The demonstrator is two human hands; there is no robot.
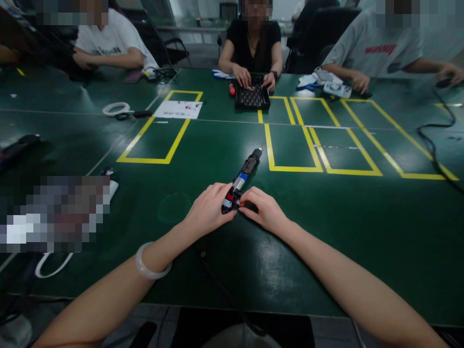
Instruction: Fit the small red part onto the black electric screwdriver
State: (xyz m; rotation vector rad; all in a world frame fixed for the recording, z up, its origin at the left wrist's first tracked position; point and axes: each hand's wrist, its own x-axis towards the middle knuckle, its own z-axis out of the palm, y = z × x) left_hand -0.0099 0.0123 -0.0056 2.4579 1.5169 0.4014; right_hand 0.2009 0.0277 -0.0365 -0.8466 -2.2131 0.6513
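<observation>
In the head view, a slim electric screwdriver with its inner parts exposed lies slanted on the green table, tip pointing away and to the right. A silver motor section with a blue band shows along its middle. My left hand is closed around the near end, thumb and fingers on either side. Beside that same end, my right hand pinches a small red piece, perhaps a wire or connector. Its exact shape is too small to tell. My right fingertips nearly touch the screwdriver's side.
Yellow tape outlines mark the table. Across it, a person handles a black tray; other people sit either side. A white paper and a white tape roll lie left. A black cable runs at right.
</observation>
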